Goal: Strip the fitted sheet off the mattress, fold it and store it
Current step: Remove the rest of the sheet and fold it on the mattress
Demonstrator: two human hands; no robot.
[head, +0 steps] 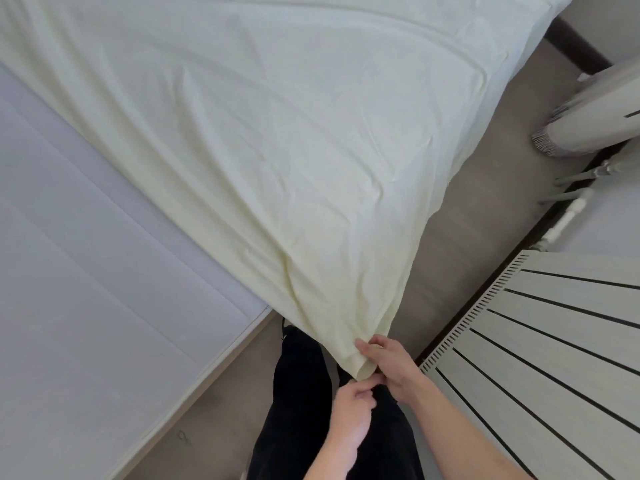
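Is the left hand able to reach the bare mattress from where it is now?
Probably yes. The left hand pinches the sheet corner beside the right hand. The bare mattress lies to its left, and nothing shows between them except floor; it would have to let go or carry the corner along.

Pale yellow fitted sheet [277, 150] pulled off the near corner of the white mattress [86, 289], stretched taut toward 6 o'clock. Corner gathered and pinched by right hand [388, 365]; left hand [353, 410] curled just below, touching the hem. White radiator [536, 358] at 4 o'clock, grey floor [467, 237] between.
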